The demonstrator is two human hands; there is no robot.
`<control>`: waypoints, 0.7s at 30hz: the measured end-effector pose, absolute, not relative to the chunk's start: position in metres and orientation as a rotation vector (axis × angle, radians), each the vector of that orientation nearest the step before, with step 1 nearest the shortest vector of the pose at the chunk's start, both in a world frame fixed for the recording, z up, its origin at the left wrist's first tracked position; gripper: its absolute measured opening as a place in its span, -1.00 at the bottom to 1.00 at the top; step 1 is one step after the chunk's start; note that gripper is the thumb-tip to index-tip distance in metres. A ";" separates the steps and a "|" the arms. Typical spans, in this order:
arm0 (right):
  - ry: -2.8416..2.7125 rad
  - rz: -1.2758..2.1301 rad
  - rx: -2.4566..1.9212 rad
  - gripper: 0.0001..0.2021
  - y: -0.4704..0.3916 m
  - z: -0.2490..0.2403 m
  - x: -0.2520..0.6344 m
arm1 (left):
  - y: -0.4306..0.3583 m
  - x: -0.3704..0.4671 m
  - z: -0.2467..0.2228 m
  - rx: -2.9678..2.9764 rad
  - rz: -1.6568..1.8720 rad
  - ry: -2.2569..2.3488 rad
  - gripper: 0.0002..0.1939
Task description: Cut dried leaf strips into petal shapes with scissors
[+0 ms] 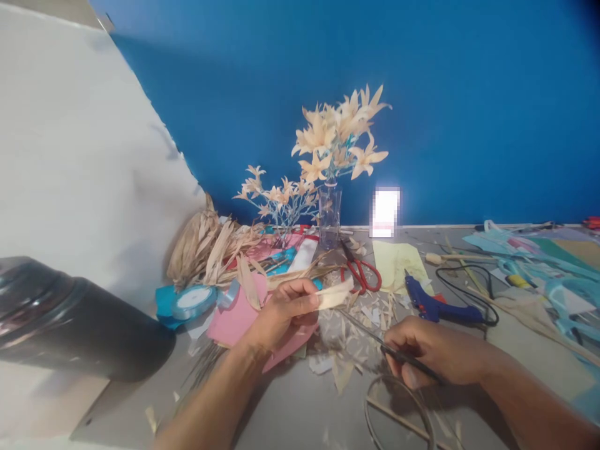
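Note:
My left hand [284,310] is closed, pinching a pale strip of dried husk [335,295] between thumb and fingers. A slim dark tool [417,364] with a long thin tip rests in my closed right hand [438,347]. Its tip points up and left, just below the husk strip; I cannot make out its exact kind. Under my right hand lies a thin round hoop [367,412]. Husk scraps [344,372] litter the grey table [290,415] between my hands. Red-handled scissors [370,275] lie just beyond the strip.
A glass vase [330,215] of cream husk flowers [344,134] stands by the blue wall. A blue glue gun [440,307] with a black cord lies right. Left are a dark cylinder [89,319], dried husks [199,240], a ribbon spool [194,301] and pink paper [229,322].

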State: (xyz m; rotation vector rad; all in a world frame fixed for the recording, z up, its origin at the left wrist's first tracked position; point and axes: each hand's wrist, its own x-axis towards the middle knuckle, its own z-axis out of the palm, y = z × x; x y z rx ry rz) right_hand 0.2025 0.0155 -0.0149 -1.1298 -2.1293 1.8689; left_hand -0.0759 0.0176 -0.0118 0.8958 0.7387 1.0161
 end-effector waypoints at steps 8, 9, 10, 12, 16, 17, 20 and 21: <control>-1.380 1.524 -1.114 -0.68 0.008 -0.024 0.167 | 0.000 -0.040 -0.023 1.003 1.149 0.897 -0.65; -1.348 1.492 -1.131 -0.72 0.006 -0.024 0.163 | -0.002 -0.036 -0.024 1.047 1.118 0.914 -0.64; -1.319 1.471 -1.128 -0.74 0.005 -0.025 0.161 | -0.005 -0.032 -0.026 1.078 1.091 0.913 -0.63; -1.267 1.442 -1.123 -0.78 0.004 -0.025 0.157 | -0.009 -0.025 -0.031 1.103 1.050 0.890 -0.63; -1.219 1.461 -1.116 -0.76 0.004 -0.023 0.157 | -0.012 -0.018 -0.041 1.146 0.932 0.841 -0.66; -1.227 1.478 -1.108 -0.78 0.003 -0.022 0.158 | -0.012 -0.018 -0.042 1.155 0.927 0.837 -0.67; -1.307 1.505 -1.103 -0.83 -0.001 -0.019 0.158 | -0.010 -0.019 -0.041 1.095 0.970 0.870 -0.68; -1.338 1.496 -1.113 -0.84 -0.002 -0.019 0.158 | -0.008 -0.019 -0.040 1.047 0.977 0.888 -0.68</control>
